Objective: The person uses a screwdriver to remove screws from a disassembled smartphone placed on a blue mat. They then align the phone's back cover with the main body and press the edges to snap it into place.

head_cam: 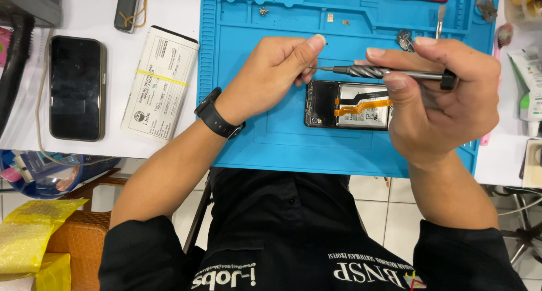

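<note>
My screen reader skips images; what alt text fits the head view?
Right hand holds a grey screwdriver, tip meeting the left hand fingertips above an opened phone on a blue work mat. A second, closed phone lies left.

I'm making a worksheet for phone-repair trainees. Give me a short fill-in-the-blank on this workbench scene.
1. The right hand holds a grey ____ by its handle.
2. The opened phone lies on a ____ work mat.
3. On the left hand's wrist sits a black ____.
4. A ribbon cable of ____ colour crosses the opened phone's inside.

Missing words: screwdriver; blue; watch; orange
</note>
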